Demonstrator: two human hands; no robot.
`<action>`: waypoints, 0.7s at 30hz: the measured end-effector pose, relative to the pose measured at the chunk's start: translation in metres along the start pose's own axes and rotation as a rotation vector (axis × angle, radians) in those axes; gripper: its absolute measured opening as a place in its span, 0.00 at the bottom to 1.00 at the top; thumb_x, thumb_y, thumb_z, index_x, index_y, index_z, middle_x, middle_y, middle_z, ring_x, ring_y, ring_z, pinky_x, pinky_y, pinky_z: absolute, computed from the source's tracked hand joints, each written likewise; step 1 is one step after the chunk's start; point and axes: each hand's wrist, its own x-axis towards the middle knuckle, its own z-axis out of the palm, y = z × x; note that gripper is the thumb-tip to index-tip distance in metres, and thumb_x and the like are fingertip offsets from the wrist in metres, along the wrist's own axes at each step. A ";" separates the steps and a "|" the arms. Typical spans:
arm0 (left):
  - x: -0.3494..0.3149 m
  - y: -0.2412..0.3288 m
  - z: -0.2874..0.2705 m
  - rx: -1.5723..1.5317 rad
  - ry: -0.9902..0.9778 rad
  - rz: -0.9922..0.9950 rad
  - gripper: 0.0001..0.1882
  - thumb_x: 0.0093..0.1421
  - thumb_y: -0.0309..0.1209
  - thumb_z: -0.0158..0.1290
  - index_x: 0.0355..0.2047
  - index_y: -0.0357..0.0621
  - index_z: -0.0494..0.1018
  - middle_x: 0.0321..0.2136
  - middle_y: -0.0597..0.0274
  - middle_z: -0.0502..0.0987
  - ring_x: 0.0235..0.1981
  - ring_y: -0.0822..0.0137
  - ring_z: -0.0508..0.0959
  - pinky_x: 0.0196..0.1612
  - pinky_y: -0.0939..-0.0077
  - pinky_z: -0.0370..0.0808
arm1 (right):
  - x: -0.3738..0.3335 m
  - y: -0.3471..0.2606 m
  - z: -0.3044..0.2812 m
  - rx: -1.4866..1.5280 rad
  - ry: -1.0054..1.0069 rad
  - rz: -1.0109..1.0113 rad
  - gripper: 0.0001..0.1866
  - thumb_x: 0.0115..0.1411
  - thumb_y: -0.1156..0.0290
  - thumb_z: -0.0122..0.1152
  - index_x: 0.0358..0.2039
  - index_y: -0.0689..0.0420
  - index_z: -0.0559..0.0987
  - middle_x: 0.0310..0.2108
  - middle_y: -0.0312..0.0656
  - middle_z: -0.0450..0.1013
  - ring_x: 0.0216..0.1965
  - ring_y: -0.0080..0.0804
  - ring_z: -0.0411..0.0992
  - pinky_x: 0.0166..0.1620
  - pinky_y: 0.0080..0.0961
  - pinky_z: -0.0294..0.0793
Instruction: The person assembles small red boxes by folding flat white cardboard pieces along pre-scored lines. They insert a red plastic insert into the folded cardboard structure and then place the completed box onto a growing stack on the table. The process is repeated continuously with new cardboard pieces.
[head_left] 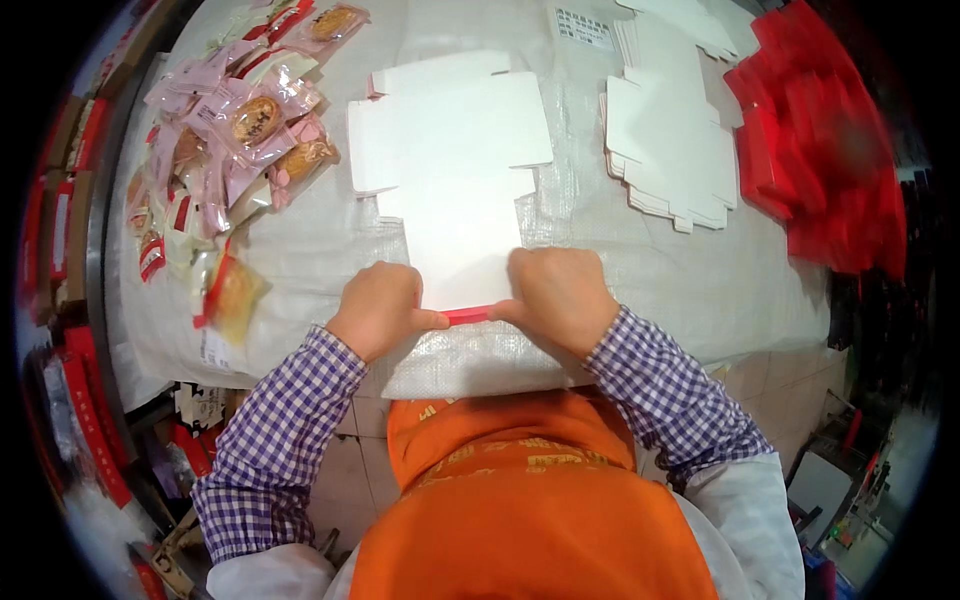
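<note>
Flat white box blanks (455, 150) lie stacked in front of me, their inner faces up. At the near end of the top blank, a narrow red-backed flap (467, 316) is folded up. My left hand (382, 308) grips the blank's near left corner, thumb pressed against the flap. On the near right corner my right hand (560, 295) does the same, fingers curled and thumb on the flap. Both thumbs point inward towards each other. The fingertips under the cardboard are hidden.
Wrapped pastries (255, 120) are heaped at the left, with one wrapped yellowish piece (235, 295) nearer me. More white blanks (665, 130) lie at the right, beside a pile of red folded boxes (815, 140). A pale woven sheet (300, 250) covers the table.
</note>
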 end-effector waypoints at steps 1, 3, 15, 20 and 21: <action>0.001 -0.001 0.000 -0.006 0.000 -0.012 0.25 0.45 0.49 0.74 0.19 0.40 0.77 0.19 0.52 0.78 0.22 0.54 0.79 0.28 0.61 0.73 | 0.004 -0.003 0.006 -0.011 0.030 -0.034 0.26 0.53 0.47 0.74 0.33 0.60 0.82 0.29 0.48 0.80 0.34 0.47 0.81 0.39 0.40 0.78; -0.001 -0.001 0.003 -0.018 0.005 -0.011 0.25 0.45 0.49 0.74 0.19 0.40 0.77 0.19 0.51 0.78 0.22 0.54 0.79 0.28 0.60 0.73 | 0.006 -0.008 0.010 -0.034 -0.005 -0.017 0.25 0.53 0.47 0.74 0.32 0.60 0.82 0.30 0.48 0.80 0.35 0.47 0.80 0.40 0.40 0.78; -0.031 0.017 0.012 -0.153 0.228 -0.178 0.23 0.48 0.43 0.73 0.29 0.41 0.74 0.26 0.52 0.79 0.26 0.52 0.79 0.28 0.62 0.73 | -0.009 -0.004 0.031 0.061 0.230 -0.178 0.19 0.58 0.56 0.69 0.34 0.60 0.77 0.32 0.46 0.74 0.37 0.45 0.75 0.38 0.39 0.77; -0.061 0.029 0.054 0.073 0.698 0.067 0.22 0.48 0.27 0.68 0.43 0.40 0.75 0.51 0.51 0.74 0.50 0.52 0.75 0.47 0.60 0.71 | -0.018 -0.012 0.064 0.005 0.373 -0.414 0.08 0.61 0.70 0.60 0.36 0.60 0.74 0.33 0.44 0.69 0.38 0.45 0.73 0.38 0.38 0.77; -0.059 0.035 0.059 0.110 0.772 0.146 0.22 0.48 0.27 0.68 0.44 0.41 0.75 0.50 0.52 0.74 0.52 0.52 0.75 0.49 0.59 0.70 | -0.014 -0.019 0.069 0.053 0.369 -0.423 0.06 0.61 0.71 0.57 0.36 0.60 0.74 0.33 0.46 0.70 0.37 0.46 0.73 0.38 0.39 0.77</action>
